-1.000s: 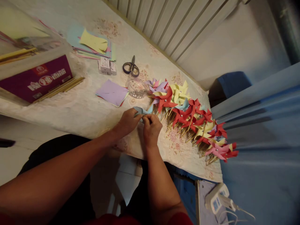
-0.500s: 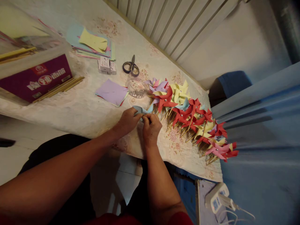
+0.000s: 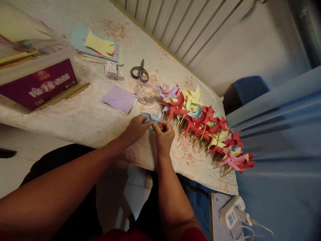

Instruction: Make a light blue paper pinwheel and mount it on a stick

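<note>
"Pinching the blue paper (image 3: 149,116), is that the left hand (image 3: 135,129)?"

"Yes, with its thumb along the near edge. The fingers underneath are mostly hidden."

"Where exactly is the paper?"

"Between the two hands, over the front part of the table (image 3: 82,125). It is curled, and its far end comes close to the pinwheels (image 3: 176,106). Whether it touches them, I can't tell."

"And the right hand (image 3: 164,139)?"

"Its thumb and forefinger come together at the paper's lower side. I can't tell if they grasp the paper or something tiny; the fingertips are too small to read."

"Can you count the pinwheels?"

"No, they overlap in a crowded row, petals covering petals and most of the sticks."

"What's in the clear dish (image 3: 140,91)?"

"Small shiny bits, too fine to tell apart."

"The purple sheet (image 3: 119,99) beside it?"

"It tops a pile; only edges of the others peek out."

"And the box (image 3: 50,78)?"

"Cut off by the left edge. Yellow rods show inside; the rest is a blur."
</note>
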A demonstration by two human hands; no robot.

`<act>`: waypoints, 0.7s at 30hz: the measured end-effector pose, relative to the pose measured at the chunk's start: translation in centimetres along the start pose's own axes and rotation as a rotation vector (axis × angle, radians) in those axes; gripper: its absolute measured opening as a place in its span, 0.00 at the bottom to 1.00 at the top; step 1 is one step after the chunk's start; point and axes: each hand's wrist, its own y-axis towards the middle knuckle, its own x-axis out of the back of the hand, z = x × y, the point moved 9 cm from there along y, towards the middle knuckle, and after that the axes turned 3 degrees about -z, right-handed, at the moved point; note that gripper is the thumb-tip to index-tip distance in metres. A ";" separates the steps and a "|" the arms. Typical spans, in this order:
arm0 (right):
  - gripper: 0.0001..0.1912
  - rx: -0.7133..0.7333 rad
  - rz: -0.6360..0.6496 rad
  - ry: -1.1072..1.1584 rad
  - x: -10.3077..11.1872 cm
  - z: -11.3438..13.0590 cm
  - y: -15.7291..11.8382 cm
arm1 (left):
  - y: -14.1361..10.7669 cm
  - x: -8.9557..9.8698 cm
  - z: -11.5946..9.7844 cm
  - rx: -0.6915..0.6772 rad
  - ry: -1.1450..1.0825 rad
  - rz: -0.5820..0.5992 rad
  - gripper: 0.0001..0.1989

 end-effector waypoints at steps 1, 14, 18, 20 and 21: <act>0.16 -0.016 -0.008 0.012 0.2 -0.3 0.2 | 0.0 -0.1 0.0 0.005 -0.021 0.010 0.10; 0.14 0.048 0.174 -0.063 -0.1 -0.1 0.8 | 0.0 -0.8 0.5 0.031 -0.127 0.082 0.09; 0.13 0.035 0.197 -0.017 -0.3 -0.3 0.7 | 0.1 -0.8 0.7 0.019 -0.124 0.079 0.10; 0.12 0.015 0.207 0.016 -0.5 -0.4 0.6 | 0.1 -0.8 0.7 0.014 -0.123 0.079 0.10; 0.12 0.002 0.210 0.030 -0.5 -0.4 0.6 | 0.1 -0.8 0.7 0.013 -0.123 0.078 0.10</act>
